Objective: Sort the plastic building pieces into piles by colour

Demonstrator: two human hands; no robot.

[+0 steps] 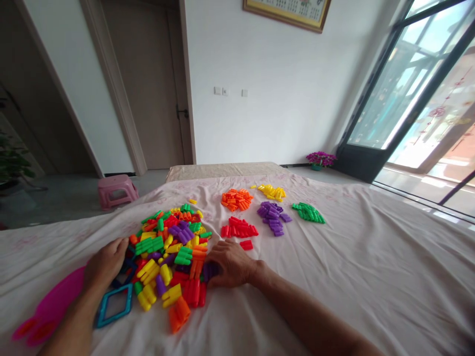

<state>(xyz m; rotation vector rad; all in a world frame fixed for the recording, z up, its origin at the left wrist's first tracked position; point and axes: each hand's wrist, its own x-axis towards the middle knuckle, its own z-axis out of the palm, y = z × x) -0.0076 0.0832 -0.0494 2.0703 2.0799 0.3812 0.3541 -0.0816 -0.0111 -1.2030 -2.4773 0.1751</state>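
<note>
A mixed heap of plastic building blocks [166, 247] in red, orange, yellow, green and purple lies on the cloth in front of me. My left hand [106, 262] rests at the heap's left side, fingers stretched out beside an orange piece [133, 239], seemingly holding nothing. At the right side, my right hand [232, 264] curls its fingers around a purple block [211, 271]; the fingertips are partly hidden. Just beyond that hand lie a single red block [246, 244] and a red group [239, 227].
Farther out are orange [236, 199], yellow [272, 192], purple [272, 216] and green [309, 212] groups. A blue diamond frame [114, 305] and a pink tray-like item [61, 304] lie near my left arm. A pink stool [118, 191] stands beyond the wrinkled cloth [334, 277].
</note>
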